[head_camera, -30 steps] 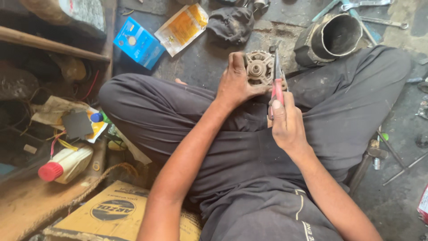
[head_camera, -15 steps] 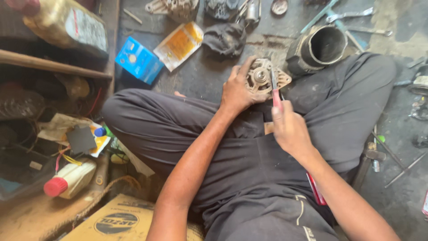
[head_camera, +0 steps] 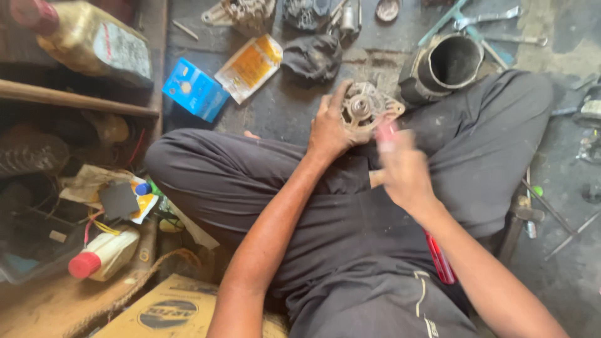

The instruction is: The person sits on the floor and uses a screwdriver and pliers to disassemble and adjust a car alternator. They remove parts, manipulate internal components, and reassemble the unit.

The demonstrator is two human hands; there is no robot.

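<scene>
Dark, oil-stained workshop floor point(head_camera: 282, 116) is filling the background, and I am looking down at crossed legs in dark trousers point(head_camera: 263, 188). Going from the left: a yellowish bottle point(head_camera: 94, 40) is lying at ten o'clock on a wooden shelf point(head_camera: 75, 103), a white bottle with a red cap point(head_camera: 103, 255) is sitting at eight o'clock, and a blue box point(head_camera: 194, 89) and an orange packet point(head_camera: 250, 67) are resting at eleven. Compared with half a second ago, the view is tilting upward, so more scattered parts are showing at twelve o'clock. My left hand point(head_camera: 328, 128) is still wrapping its fingers around the round metal housing point(head_camera: 368, 107), holding it above the knees near centre. My right hand point(head_camera: 404, 172) is blurring just beside the housing, closed on a red-handled tool point(head_camera: 386, 133); a second ago it was holding that tool upright against the part, so I judge the working stroke is under way. At one o'clock a grey metal cylinder point(head_camera: 446, 66) is lying open-mouthed, with wrenches point(head_camera: 488, 19) beyond.
</scene>
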